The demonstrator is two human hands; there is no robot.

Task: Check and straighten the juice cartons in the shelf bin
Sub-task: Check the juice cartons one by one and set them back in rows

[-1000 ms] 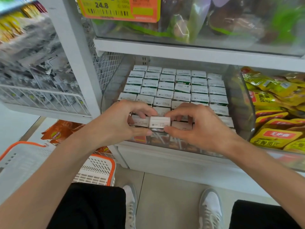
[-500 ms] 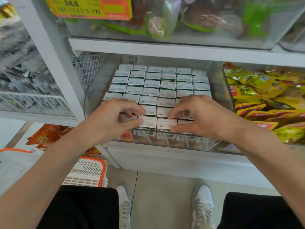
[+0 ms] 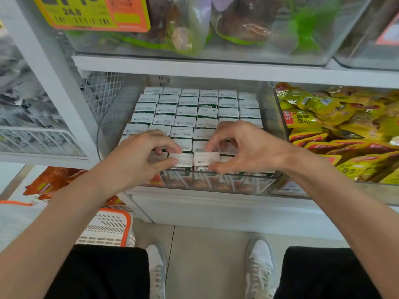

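Note:
A clear plastic shelf bin (image 3: 218,184) holds several rows of juice cartons (image 3: 187,111) packed upright, white tops showing and green sides. My left hand (image 3: 138,157) is at the front row, thumb and forefinger pinching the top of a front carton (image 3: 182,160). My right hand (image 3: 246,147) pinches the neighbouring front carton (image 3: 204,158) in the same way. Both cartons stand level with the row. The hands hide the cartons at the front left and front right.
A bin of yellow snack packets (image 3: 336,128) adjoins on the right and a white wire basket (image 3: 43,139) on the left. The shelf above (image 3: 194,67) carries bagged goods and a yellow price tag (image 3: 92,15). An orange-rimmed shopping basket (image 3: 109,228) stands on the floor by my shoes.
A second ago both hands held one front carton slightly raised. It now sits level in the row, and my hands have parted, each on its own adjacent carton.

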